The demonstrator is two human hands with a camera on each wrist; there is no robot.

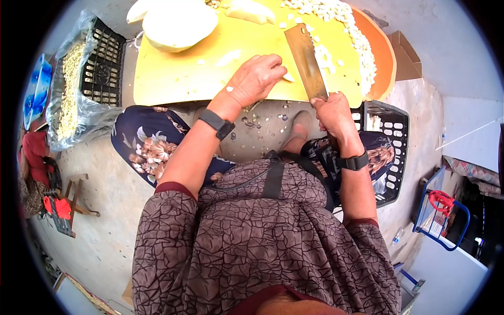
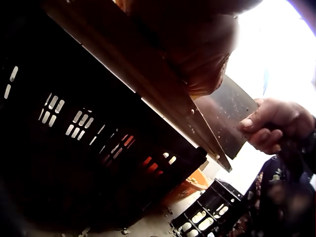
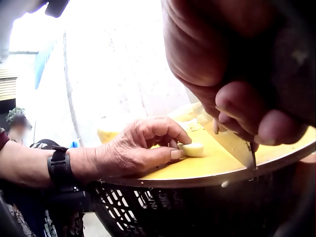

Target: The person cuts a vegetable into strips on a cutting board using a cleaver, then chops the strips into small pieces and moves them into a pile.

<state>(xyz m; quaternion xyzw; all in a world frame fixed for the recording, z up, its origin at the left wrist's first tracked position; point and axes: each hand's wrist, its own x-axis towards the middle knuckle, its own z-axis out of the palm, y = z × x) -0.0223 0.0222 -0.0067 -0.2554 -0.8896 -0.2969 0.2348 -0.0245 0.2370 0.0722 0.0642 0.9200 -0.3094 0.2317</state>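
On the yellow board [image 1: 173, 79], my left hand [image 1: 257, 79] pinches a small pale piece of peeled vegetable [image 3: 194, 149] between thumb and fingers, pressing it against the surface. My right hand [image 1: 334, 113] grips the handle of a cleaver [image 1: 307, 58]. Its wide, stained blade points away over the board, a little to the right of the piece. In the right wrist view, the blade's lower corner is close to the board's rim. Pale diced bits [image 1: 367, 63] lie heaped along the board's right side. A big pale rounded thing [image 1: 178, 23] sits at the far left.
An orange basin [image 1: 387, 58] stands right of the board, beside a cardboard box [image 1: 405, 58]. Black crates stand at left [image 1: 102, 60] and right [image 1: 396, 126]. A plastic-lined container of pale bits [image 1: 71, 89] is at far left. Scraps [image 1: 252, 123] litter the floor near the feet.
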